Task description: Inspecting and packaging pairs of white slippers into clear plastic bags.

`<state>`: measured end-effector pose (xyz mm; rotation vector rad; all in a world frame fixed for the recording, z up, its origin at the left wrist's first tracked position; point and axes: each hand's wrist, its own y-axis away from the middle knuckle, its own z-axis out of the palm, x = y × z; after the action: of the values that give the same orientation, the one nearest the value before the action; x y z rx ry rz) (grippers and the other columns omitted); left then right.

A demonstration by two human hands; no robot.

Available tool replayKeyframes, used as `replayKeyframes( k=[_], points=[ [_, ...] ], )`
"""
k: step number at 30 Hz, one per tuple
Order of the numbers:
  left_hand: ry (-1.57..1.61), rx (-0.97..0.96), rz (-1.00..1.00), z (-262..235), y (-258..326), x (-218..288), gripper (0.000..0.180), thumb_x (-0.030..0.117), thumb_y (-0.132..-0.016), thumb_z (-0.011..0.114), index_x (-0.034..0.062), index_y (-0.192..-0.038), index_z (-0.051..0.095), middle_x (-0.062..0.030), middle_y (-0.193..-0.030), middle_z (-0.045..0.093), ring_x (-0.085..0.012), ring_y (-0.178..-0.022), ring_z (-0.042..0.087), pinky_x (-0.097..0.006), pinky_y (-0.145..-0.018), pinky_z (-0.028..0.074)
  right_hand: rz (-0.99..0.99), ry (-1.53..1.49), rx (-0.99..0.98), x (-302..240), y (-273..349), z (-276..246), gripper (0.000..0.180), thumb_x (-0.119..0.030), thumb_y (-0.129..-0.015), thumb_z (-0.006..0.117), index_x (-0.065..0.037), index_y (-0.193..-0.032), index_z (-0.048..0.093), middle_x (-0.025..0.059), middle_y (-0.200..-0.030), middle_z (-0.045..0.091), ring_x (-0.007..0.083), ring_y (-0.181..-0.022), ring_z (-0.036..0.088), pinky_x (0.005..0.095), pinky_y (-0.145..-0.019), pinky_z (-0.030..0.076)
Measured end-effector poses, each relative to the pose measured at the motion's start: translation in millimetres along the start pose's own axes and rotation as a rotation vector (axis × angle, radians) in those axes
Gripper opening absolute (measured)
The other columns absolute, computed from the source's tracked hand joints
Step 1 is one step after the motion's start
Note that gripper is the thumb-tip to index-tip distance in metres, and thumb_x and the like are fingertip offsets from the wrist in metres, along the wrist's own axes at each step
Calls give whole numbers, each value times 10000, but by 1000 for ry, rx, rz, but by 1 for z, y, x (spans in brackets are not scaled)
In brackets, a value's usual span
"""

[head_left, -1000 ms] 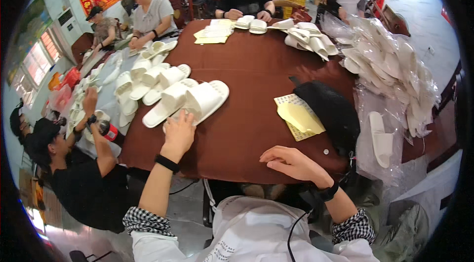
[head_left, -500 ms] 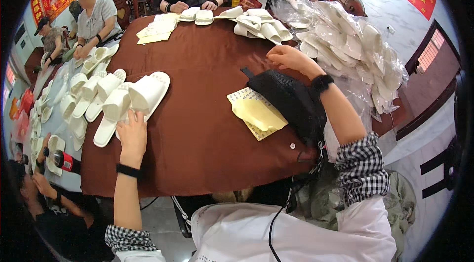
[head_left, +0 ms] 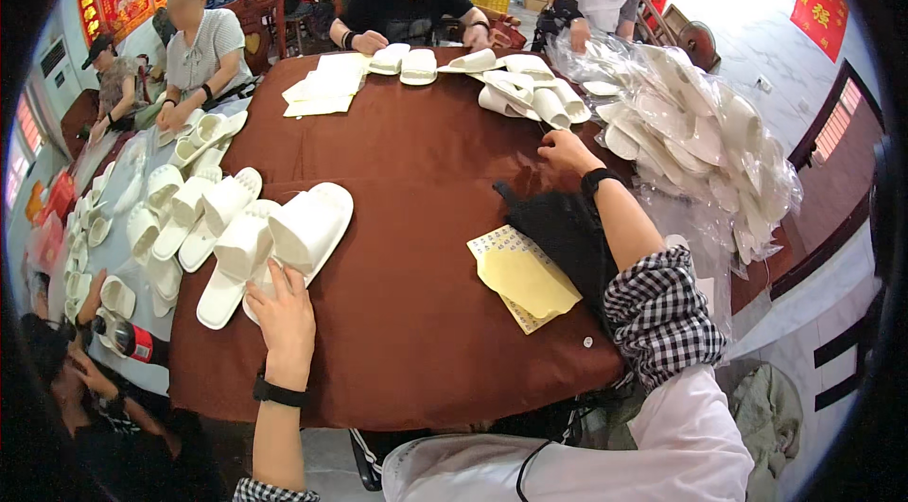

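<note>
Left hand (head_left: 282, 318) flat, fingers spread, resting on the heel of a white slipper (head_left: 301, 235) at the near-left part of the brown table (head_left: 416, 218), gripping nothing. Right hand (head_left: 566, 150) far across the same table, fingers curled loosely beside a heap of bagged slippers (head_left: 695, 138); grasp impossible to tell. Yellow paper sheet (head_left: 526, 281) near the table's right edge, beside a black cloth (head_left: 566, 235).

white slipper (head_left: 303, 233): soft, open-toe, lies flat on the brown table (head_left: 416, 171), toe to upper right; left hand (head_left: 282, 318) touches its heel end.
second slipper (head_left: 236, 261): same kind, just beside the first on its left, parallel.
packed slippers (head_left: 690, 138): heap in clear bags at the table's right edge; right hand (head_left: 566, 150) rests near it.
</note>
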<state>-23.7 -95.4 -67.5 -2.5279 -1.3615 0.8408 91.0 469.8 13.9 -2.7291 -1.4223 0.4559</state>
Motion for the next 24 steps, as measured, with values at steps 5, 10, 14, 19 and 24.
replayKeyframes(
  k=[5,10,14,19,24],
  points=[
    [10,-24,9,-5,-6,4,479,258,-974,566,41,-1396,504,-187,-1506,471,-569,-1210,518,-610,-1035,423,-104,-465,-147,-63,15,-32,417,-329,-944,676,3,-1195,704,115,-1149,719,183,-1087,650,303,-945,498],
    [7,2,-6,5,-7,2,482,262,-972,565,46,-1398,504,-184,-1506,472,-562,-1202,523,-615,-1027,429,-288,-831,-118,-141,64,-104,404,-322,-1038,584,-22,-1302,641,60,-1296,644,144,-1223,550,284,-1067,399],
    [75,19,-35,11,-2,-2,491,279,-980,557,55,-1413,497,-167,-1514,468,-561,-1217,507,-621,-1030,422,-416,-1141,-210,-200,121,-126,398,-296,-1056,545,-19,-1337,598,88,-1361,615,226,-1317,538,382,-1169,371],
    [285,-21,94,-29,34,-2,755,349,-941,648,47,-1556,332,-179,-1600,357,-390,-1490,300,-651,-1167,245,-607,-1499,-494,-242,181,-122,475,-289,-1062,536,59,-1385,540,151,-1389,599,230,-1312,565,356,-1119,444],
    [1086,-229,339,-86,104,-10,961,380,-891,729,-113,-1542,223,-316,-1582,292,-479,-1492,234,-549,-1232,183,-764,-1501,-654,-267,245,-90,548,-331,-1063,539,25,-1474,472,142,-1455,558,202,-1357,511,351,-1132,410]
  ],
)
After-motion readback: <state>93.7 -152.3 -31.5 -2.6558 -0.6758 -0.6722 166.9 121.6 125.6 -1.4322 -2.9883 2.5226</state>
